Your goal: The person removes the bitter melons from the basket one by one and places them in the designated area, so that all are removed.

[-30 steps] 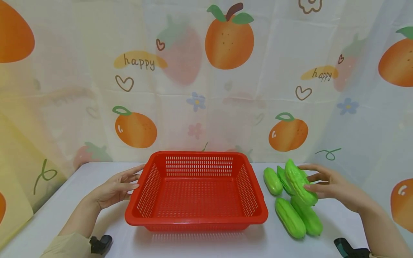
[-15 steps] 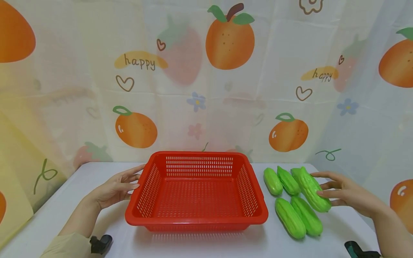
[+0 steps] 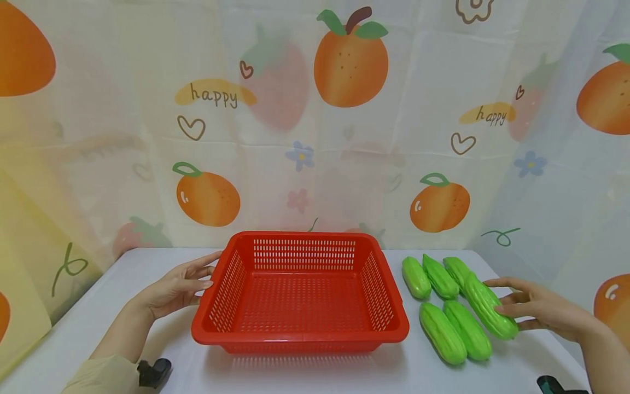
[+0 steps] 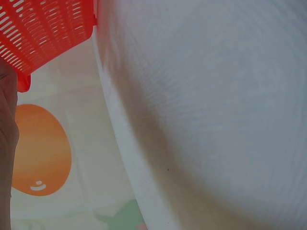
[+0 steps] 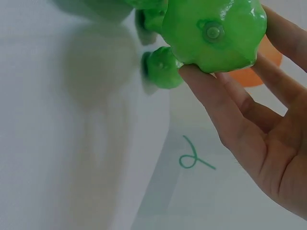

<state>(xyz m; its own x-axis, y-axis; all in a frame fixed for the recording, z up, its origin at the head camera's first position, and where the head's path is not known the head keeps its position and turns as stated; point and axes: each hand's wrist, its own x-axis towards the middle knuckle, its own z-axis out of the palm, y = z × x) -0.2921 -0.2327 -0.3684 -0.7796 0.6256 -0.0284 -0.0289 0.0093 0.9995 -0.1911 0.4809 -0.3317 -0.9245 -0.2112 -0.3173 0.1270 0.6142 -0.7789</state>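
A red plastic basket with slotted walls stands in the middle of the white table. My left hand touches its left rim from outside, thumb and fingertips at the edge; in the left wrist view only a strip of that hand shows. My right hand holds a ridged green cucumber, thumb on the near side and fingers behind. The right wrist view shows the round end of this cucumber between thumb and fingers, raised over the table.
Several other green cucumbers lie right of the basket: a back group with a short cucumber, a pointed cucumber and a partly covered cucumber, and a front pair, including a cucumber. A fruit-print curtain hangs behind the table.
My right hand has moved right and toward the front with the held cucumber, uncovering the cucumbers behind it. My left hand and the basket have stayed in place.
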